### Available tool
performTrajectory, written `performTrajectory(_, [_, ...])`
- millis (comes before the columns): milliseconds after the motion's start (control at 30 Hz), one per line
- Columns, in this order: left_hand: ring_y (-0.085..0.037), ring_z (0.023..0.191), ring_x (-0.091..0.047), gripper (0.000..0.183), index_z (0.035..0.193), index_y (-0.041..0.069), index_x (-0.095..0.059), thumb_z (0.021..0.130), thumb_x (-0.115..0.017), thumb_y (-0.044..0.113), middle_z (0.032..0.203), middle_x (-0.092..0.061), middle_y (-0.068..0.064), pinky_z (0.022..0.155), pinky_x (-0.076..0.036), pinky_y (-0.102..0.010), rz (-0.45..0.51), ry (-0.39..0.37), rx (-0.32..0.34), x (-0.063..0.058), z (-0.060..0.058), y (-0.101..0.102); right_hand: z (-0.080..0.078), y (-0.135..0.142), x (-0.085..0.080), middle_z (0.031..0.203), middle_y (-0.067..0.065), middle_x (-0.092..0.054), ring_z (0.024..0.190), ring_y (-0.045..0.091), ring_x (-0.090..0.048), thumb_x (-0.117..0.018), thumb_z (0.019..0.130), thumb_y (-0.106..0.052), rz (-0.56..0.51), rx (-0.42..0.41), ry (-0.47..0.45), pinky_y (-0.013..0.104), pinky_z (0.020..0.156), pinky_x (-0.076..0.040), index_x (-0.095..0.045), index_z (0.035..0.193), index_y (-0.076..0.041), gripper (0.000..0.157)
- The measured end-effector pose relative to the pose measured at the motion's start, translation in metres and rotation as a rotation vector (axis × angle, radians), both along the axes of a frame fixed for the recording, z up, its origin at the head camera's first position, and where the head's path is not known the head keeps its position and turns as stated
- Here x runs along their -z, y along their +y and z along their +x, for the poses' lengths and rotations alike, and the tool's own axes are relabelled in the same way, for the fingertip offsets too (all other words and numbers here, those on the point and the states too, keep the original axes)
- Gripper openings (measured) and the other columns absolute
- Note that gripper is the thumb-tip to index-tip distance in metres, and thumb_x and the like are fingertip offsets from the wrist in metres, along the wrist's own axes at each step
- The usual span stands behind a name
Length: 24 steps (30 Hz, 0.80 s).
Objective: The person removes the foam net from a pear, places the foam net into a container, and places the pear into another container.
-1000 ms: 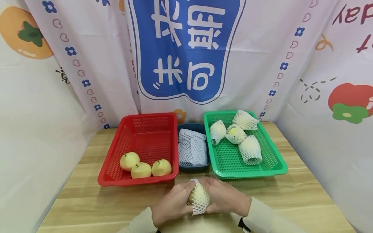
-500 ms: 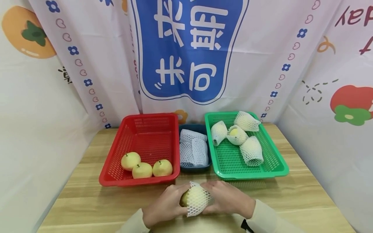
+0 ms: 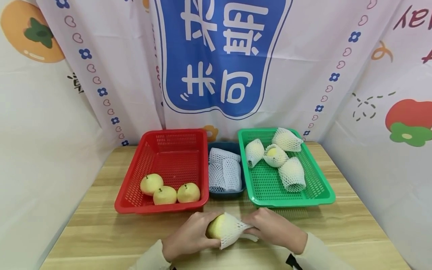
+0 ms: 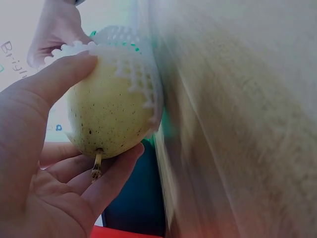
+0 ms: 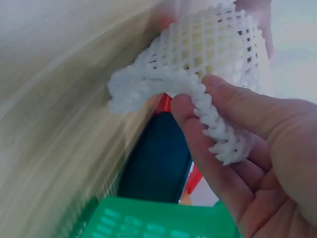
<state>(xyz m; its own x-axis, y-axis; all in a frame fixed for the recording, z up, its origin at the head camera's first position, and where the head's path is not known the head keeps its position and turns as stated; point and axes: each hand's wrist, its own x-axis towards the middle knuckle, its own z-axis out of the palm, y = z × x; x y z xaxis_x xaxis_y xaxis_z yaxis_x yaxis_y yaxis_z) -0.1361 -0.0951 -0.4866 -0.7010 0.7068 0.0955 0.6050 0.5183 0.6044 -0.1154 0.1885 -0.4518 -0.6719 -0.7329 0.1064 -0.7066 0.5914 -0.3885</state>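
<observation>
A yellow pear (image 4: 109,114) sits partly inside a white foam net sleeve (image 3: 232,229) above the table's front. My left hand (image 3: 190,234) grips the bare stem end, thumb on one side and fingers on the other; the short stem shows in the left wrist view. With thumb and fingertip my right hand (image 3: 275,230) pinches the open rim of the foam net (image 5: 208,111), drawn out to the right of the pear. The net covers the pear's right part, and a loose flap of it hangs below the right fingers.
Behind the hands stand a red basket (image 3: 121,204) with three bare pears (image 3: 165,195), a small dark blue bin (image 3: 227,195) of folded foam nets (image 3: 231,174), and a green basket (image 3: 325,195) with several netted pears (image 3: 292,174). Printed cloth hangs around the table.
My right hand has moved right, from around the netted pear to the net's end, stretching it out. My left hand has shifted slightly left, and more bare pear shows beside it.
</observation>
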Motion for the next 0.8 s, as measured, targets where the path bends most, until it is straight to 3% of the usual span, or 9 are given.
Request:
performTrajectory(200, [0.001,0.099,-0.064,0.074,0.139,0.009,-0.064,0.085,-0.085,0.054,0.126,-0.074,0.000,0.083,-0.056,-0.020,0.006,-0.044,0.001,0.000,0.000,0.000,0.005,0.017,-0.010,0.074,-0.013,-0.070,0.062,-0.012,-0.044,-0.077,0.094,-0.012,-0.006,0.008,-0.087,0.009,0.059,-0.042,-0.077,0.087,-0.020,0.010])
performTrajectory(433, [0.000,0.103,-0.065,0.071,0.139,0.011,-0.064,0.085,-0.087,0.050,0.125,-0.074,0.002,0.087,-0.058,-0.023,-0.007,-0.013,0.009,0.000,0.001,-0.001,0.008,0.039,-0.026,0.076,-0.014,-0.073,0.062,-0.014,-0.043,-0.077,0.094,-0.010,-0.035,-0.005,-0.109,0.009,0.057,-0.043,-0.079,0.088,-0.020,0.012])
performTrajectory(633, [-0.001,0.103,-0.065,0.071,0.139,0.010,-0.064,0.085,-0.086,0.051,0.124,-0.074,0.002,0.088,-0.058,-0.023,-0.004,-0.004,0.013,0.002,0.000,-0.002,0.008,0.045,-0.061,0.062,-0.022,-0.039,0.059,-0.017,-0.027,-0.079,0.091,-0.010,-0.082,-0.014,-0.032,0.007,0.048,-0.031,-0.057,0.069,-0.022,0.034])
performTrajectory(800, [0.000,0.102,-0.065,0.071,0.139,0.010,-0.064,0.086,-0.086,0.051,0.123,-0.074,0.002,0.087,-0.058,-0.022,0.013,-0.006,0.014,0.002,-0.002,-0.003,-0.003,0.038,-0.096,0.060,-0.023,-0.039,0.055,-0.015,-0.031,-0.079,0.092,-0.013,-0.077,0.087,0.039,0.010,0.046,-0.034,-0.054,0.066,-0.023,0.038])
